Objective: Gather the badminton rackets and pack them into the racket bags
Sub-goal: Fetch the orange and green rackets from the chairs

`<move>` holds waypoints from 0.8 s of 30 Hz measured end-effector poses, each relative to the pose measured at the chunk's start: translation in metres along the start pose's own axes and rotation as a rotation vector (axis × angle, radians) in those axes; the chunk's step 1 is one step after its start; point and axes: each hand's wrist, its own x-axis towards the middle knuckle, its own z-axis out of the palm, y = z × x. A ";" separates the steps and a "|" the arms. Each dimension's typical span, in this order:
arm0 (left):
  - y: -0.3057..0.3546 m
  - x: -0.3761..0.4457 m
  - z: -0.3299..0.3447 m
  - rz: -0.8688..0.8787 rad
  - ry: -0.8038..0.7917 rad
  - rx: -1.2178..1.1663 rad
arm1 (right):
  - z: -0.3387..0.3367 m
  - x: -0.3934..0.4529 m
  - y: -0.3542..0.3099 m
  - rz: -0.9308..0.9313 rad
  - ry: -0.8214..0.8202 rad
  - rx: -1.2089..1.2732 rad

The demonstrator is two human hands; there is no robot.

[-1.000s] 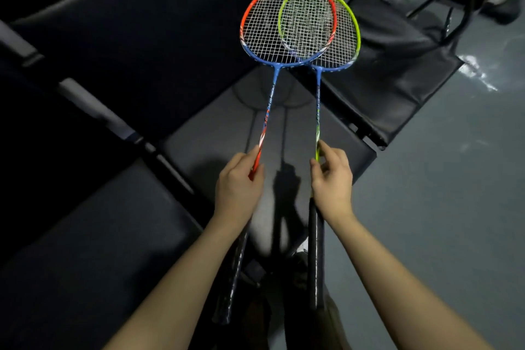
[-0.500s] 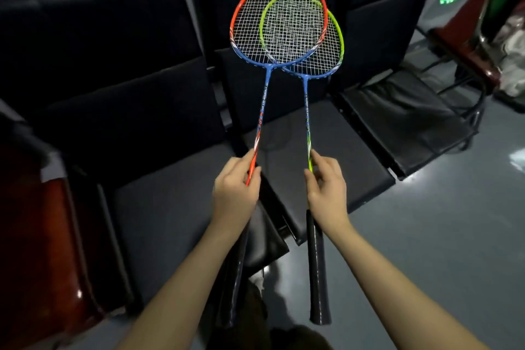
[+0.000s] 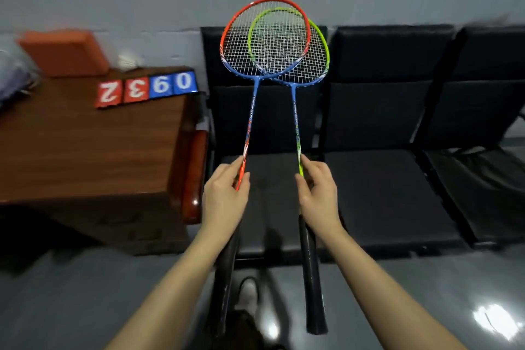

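— What are the hands doing from where you stand?

— The left hand (image 3: 224,202) has its fingers curled in, pinching the shaft of the orange-framed racket (image 3: 257,45) just above the black grip, thumb on one side and fingertips on the other. The right hand (image 3: 319,202) does the same with the green-framed racket (image 3: 309,65), fingers closed round the thin shaft where it meets the handle.

— And the rackets themselves?

— Both are held up in the air, heads away from the person, in front of a row of black padded chairs (image 3: 389,179). The two heads overlap, the orange one to the left; I can't tell for sure whether the frames touch. Each frame turns blue at its lower half, with a blue shaft shading to orange or green near the hand. The black handles run down under the forearms towards the floor.

— Anything else around?

— A brown wooden table (image 3: 85,156) to the left, carrying a flip scoreboard (image 3: 147,89) with red and blue number cards, an orange box (image 3: 64,52), and something white behind it, probably a shuttlecock (image 3: 129,61), though it's blurred.
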 end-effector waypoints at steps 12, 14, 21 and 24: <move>-0.092 -0.001 -0.213 -0.054 0.285 0.112 | 0.168 -0.035 -0.146 -0.233 -0.204 0.107; -0.118 0.006 -0.251 -0.058 0.310 0.127 | 0.207 -0.039 -0.172 -0.271 -0.214 0.095; -0.212 0.034 -0.391 -0.039 0.323 0.191 | 0.353 -0.058 -0.261 -0.304 -0.193 0.102; -0.246 0.045 -0.438 -0.049 0.338 0.200 | 0.403 -0.058 -0.290 -0.308 -0.207 0.100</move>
